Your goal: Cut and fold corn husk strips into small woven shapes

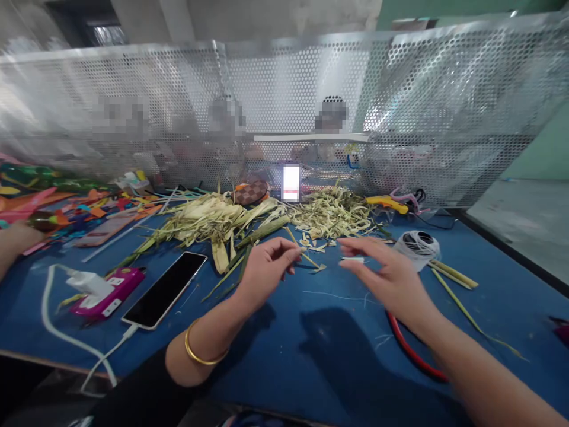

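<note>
Your left hand (264,270) has fingers together, any hold unclear; your right hand (389,276), fingers apart. Loose thread (333,294), four o'clock from the left, could tangle if dragged.

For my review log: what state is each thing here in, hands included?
Left hand: curled into a pinch; anything held is unclear
Right hand: open
Dark phone: screen dark, cable plugged in
White charger: plugged into pink power strip
Left plant pile: long strips, loosely heaped
Right plant pile: shredded, heaped
Far screen: lit
</note>
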Tool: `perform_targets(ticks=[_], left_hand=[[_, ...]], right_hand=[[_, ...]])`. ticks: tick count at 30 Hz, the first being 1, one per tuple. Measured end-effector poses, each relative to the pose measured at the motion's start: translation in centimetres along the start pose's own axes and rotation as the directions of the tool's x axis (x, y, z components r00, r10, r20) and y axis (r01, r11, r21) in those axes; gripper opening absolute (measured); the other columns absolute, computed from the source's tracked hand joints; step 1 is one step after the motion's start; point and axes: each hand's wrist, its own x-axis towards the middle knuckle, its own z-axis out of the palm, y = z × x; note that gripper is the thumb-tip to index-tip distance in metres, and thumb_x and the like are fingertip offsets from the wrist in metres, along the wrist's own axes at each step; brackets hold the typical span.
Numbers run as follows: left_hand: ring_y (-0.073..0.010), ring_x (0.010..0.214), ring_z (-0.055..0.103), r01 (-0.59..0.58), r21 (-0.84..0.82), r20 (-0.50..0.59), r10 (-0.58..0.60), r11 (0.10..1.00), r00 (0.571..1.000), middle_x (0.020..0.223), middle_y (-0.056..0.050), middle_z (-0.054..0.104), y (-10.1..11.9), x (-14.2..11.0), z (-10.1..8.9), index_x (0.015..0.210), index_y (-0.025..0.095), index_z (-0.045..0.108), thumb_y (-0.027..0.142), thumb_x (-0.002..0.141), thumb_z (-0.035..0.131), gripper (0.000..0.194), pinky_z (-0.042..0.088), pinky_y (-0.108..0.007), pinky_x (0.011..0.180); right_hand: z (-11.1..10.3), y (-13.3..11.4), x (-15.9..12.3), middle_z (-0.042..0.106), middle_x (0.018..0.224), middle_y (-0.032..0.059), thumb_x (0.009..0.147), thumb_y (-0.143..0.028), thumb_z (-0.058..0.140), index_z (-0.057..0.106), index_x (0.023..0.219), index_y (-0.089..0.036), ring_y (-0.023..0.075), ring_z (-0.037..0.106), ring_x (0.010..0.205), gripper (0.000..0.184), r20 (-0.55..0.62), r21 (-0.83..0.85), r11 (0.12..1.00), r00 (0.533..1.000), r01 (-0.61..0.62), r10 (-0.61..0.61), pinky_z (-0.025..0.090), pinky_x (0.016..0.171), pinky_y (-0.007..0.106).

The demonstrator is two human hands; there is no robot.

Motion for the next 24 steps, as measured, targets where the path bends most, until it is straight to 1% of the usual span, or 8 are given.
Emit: perform_targets(ticks=[3, 6, 10, 13, 16, 19, 22, 24], left_hand=[[-0.0083, 0.048, 0.051, -0.01, 0.046, 0.082, 0.006, 0.999, 0.997, 0.062, 0.0, 0.062, -0.6, -0.6, 0.8, 0.071, 0.016, 0.066, 0.027, 0.075, 0.066, 0.011, 0.039, -0.019, 0.044], [-0.0085, 0.046, 0.051, 0.006, 0.066, 0.105, -0.012, 0.998, 0.994, 0.058, 0.001, 0.06, -1.2, -0.8, 1.4, 0.07, 0.016, 0.067, 0.024, 0.076, 0.064, 0.01, 0.041, -0.019, 0.046], [-0.0082, 0.046, 0.052, 0.024, 0.081, 0.115, -0.034, 0.996, 0.993, 0.059, 0.001, 0.062, -1.5, -1.1, 1.8, 0.068, 0.017, 0.067, 0.02, 0.075, 0.064, 0.009, 0.042, -0.019, 0.048], [-0.0082, 0.045, 0.052, 0.064, 0.074, 0.11, -0.072, 0.995, 0.991, 0.058, 0.001, 0.062, -1.8, -1.2, 2.1, 0.067, 0.017, 0.068, 0.018, 0.074, 0.064, 0.009, 0.042, -0.019, 0.047], [-0.0078, 0.043, 0.052, 0.154, 0.03, 0.096, -0.157, 0.988, 0.983, 0.058, 0.001, 0.063, -2.1, -1.0, 2.4, 0.067, 0.016, 0.07, 0.019, 0.072, 0.068, 0.006, 0.042, -0.019, 0.045], [-0.0077, 0.042, 0.052, 0.212, -0.017, 0.092, -0.209, 0.977, 0.974, 0.058, 0.0, 0.064, -2.4, -0.9, 2.7, 0.068, 0.016, 0.071, 0.019, 0.071, 0.069, 0.005, 0.042, -0.02, 0.046], [-0.008, 0.044, 0.052, 0.221, -0.029, 0.104, -0.217, 0.975, 0.971, 0.058, -0.001, 0.065, -2.6, -0.9, 2.9, 0.069, 0.015, 0.071, 0.02, 0.071, 0.069, 0.006, 0.043, -0.02, 0.048], [-0.009, 0.047, 0.055, 0.226, -0.011, 0.13, -0.223, 0.974, 0.966, 0.062, -0.002, 0.067, -2.8, -0.8, 2.9, 0.07, 0.015, 0.071, 0.023, 0.073, 0.068, 0.01, 0.045, -0.021, 0.051]], right_hand=[[3.0, -0.5, 0.0, 0.073, 0.091, 0.0038, 0.073, -0.04, 0.065, 0.072, 0.096, -0.025, 0.0219, 0.064, 0.082, 0.028, 0.149, 0.223, 0.963, 0.982, -0.149, 0.117, 0.05, 0.078, 0.035], [4.7, -0.3, -0.6, 0.073, 0.08, 0.0034, 0.073, -0.036, 0.063, 0.074, 0.079, -0.023, 0.0204, 0.063, 0.074, 0.018, 0.141, 0.281, 0.929, 0.968, -0.239, 0.207, 0.049, 0.069, 0.032], [4.9, 0.0, -1.1, 0.07, 0.067, 0.0019, 0.07, -0.037, 0.066, 0.072, 0.075, -0.021, 0.0186, 0.061, 0.066, 0.018, 0.114, 0.321, 0.895, 0.951, -0.311, 0.289, 0.047, 0.062, 0.029], [4.8, 0.2, -1.2, 0.068, 0.062, 0.0015, 0.07, -0.038, 0.067, 0.071, 0.068, -0.02, 0.0174, 0.059, 0.062, 0.018, 0.12, 0.332, 0.89, 0.95, -0.312, 0.288, 0.046, 0.059, 0.028], [5.0, 0.7, -1.4, 0.068, 0.062, 0.0013, 0.071, -0.035, 0.067, 0.07, 0.066, -0.02, 0.0168, 0.058, 0.062, 0.016, 0.12, 0.344, 0.889, 0.953, -0.303, 0.278, 0.045, 0.059, 0.028], [5.2, 1.3, -1.5, 0.067, 0.063, 0.0004, 0.07, -0.034, 0.069, 0.069, 0.068, -0.02, 0.016, 0.059, 0.063, 0.014, 0.17, 0.406, 0.852, 0.943, -0.33, 0.285, 0.045, 0.061, 0.028], [5.4, 1.6, -1.4, 0.065, 0.062, -0.0007, 0.067, -0.035, 0.072, 0.067, 0.069, -0.019, 0.0147, 0.058, 0.063, 0.017, 0.25, 0.482, 0.789, 0.923, -0.38, 0.292, 0.045, 0.062, 0.027], [5.3, 1.9, -1.2, 0.063, 0.06, -0.0011, 0.066, -0.035, 0.072, 0.065, 0.068, -0.018, 0.0142, 0.057, 0.061, 0.018, 0.246, 0.501, 0.771, 0.919, -0.393, 0.309, 0.044, 0.061, 0.027]])
